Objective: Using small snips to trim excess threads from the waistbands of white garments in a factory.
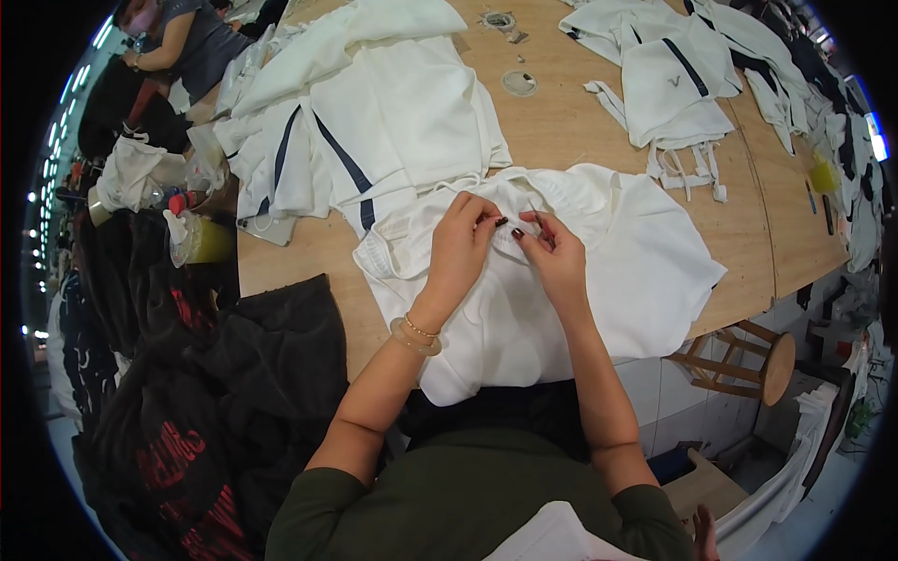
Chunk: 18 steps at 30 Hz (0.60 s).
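A white garment (486, 327) with a gathered elastic waistband (377, 254) lies spread before me and hangs over the table's near edge. My left hand (460, 238) is closed, its fingertips pinching the waistband at the middle. Close on its right, my right hand (559, 257) is closed too, thumb and fingers pinched on the same part of the waistband. A small gap separates the two sets of fingertips. Whether a thin cord or small tool sits between the fingers is too small to make out.
White garments with navy stripes (402, 112) are piled beyond my left hand; more (669, 84) lie far right. A phone (268, 229) and a yellow-green drink cup (208, 238) are at left. Dark clothes (281, 346) hang near left. A wooden stool (776, 369) stands right. Another person (192, 42) works far left.
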### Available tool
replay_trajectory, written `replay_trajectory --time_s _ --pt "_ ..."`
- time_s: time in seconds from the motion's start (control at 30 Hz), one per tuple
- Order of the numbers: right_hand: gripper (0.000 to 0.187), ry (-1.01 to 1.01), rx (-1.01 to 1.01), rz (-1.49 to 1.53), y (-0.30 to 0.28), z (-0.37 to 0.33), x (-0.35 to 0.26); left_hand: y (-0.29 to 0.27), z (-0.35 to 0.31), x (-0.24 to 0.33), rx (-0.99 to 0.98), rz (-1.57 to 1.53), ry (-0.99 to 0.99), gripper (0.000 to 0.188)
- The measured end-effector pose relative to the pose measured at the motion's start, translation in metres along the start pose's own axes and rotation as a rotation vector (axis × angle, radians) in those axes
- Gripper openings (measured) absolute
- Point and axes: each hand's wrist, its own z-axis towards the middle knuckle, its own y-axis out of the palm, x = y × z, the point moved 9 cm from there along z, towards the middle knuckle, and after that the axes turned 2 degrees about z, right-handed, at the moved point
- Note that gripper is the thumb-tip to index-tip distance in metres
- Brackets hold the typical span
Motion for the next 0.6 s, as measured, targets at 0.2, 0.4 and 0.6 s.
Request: replay_trajectory --time_s 0.2,0.4,0.6 --pt "0.014 0.111 -0.117 0.142 -0.002 0.009 -0.003 -0.021 -0.003 0.006 0.069 -0.147 0.066 0.017" --pt "0.011 0.208 -0.188 0.252 -0.018 0.006 -0.008 0.001 -0.012 0.044 -0.274 0.103 0.3 0.052" --pt "0.013 -0.173 -0.016 0.037 -0.019 -0.006 -0.062 0.003 -0.013 0.029 -0.283 0.007 0.127 0.052"
